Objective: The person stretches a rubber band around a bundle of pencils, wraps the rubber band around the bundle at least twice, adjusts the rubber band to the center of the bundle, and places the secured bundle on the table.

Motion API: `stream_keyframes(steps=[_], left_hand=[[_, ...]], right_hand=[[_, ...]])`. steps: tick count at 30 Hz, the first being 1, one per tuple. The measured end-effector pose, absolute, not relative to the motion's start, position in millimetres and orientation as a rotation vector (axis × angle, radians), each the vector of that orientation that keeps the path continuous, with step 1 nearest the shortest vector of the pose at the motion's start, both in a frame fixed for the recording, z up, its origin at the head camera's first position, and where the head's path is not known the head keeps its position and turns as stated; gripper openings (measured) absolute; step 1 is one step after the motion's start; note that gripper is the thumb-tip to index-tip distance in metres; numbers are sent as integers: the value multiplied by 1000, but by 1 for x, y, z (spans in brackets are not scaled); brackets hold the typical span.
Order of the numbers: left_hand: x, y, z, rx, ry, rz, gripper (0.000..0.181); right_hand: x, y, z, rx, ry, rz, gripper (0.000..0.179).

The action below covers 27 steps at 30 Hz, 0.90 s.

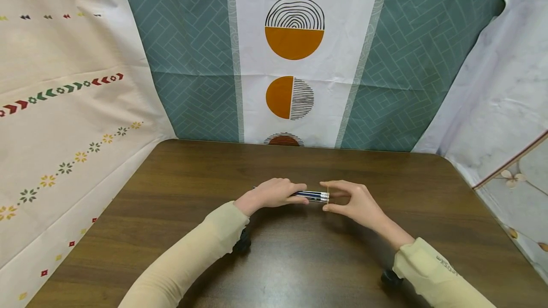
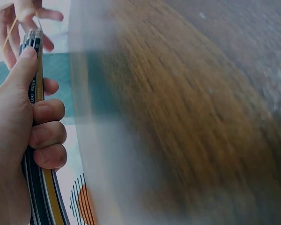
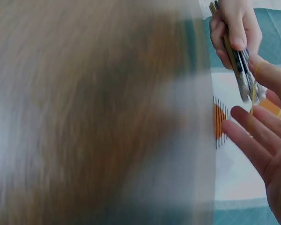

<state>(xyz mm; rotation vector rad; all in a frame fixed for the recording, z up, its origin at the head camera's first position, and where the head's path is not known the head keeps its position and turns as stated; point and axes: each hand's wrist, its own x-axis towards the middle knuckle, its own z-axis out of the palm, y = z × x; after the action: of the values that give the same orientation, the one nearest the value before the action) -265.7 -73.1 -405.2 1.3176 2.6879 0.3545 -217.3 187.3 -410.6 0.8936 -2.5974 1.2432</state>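
Observation:
My left hand [image 1: 276,192] grips a bundle of dark striped pencils [image 1: 316,196] above the table. Their eraser ends point right, and in the left wrist view the thumb lies along the pencils [image 2: 42,197] with the fingers wrapped round them. Facing those ends is my right hand [image 1: 357,202], thumb and fingers spread apart. A thin yellow rubber band [image 3: 253,98] is stretched between its thumb and fingers. In the right wrist view the band stands right at the pencil tips, overlapping them. Most of each pencil is hidden by the left hand.
The brown wooden table [image 1: 205,165] spreads beneath both hands. Dark wrist devices show under the left sleeve [image 1: 201,241] and the right sleeve [image 1: 432,270]. A patterned teal and white curtain [image 1: 197,51] hangs behind the far edge, with pale cloths at both sides.

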Motion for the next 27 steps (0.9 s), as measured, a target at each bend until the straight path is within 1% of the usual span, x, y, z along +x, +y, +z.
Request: stream_keyframes(steps=[3, 9, 14, 27], left_hand=[[-266, -73, -405, 1311, 2685, 368, 32], [-265, -72, -405, 1301, 2661, 441, 32], [-267, -71, -403, 1285, 2623, 475, 31], [-272, -67, -400, 1257, 2529, 427, 31]], right_hand=[[-219, 178, -414, 912, -2548, 1261, 49], [-218, 168, -420, 862, -2519, 1349, 35], [-218, 166, -425, 838, -2497, 1414, 33], [-218, 167, -428, 785, -2560, 1395, 28]])
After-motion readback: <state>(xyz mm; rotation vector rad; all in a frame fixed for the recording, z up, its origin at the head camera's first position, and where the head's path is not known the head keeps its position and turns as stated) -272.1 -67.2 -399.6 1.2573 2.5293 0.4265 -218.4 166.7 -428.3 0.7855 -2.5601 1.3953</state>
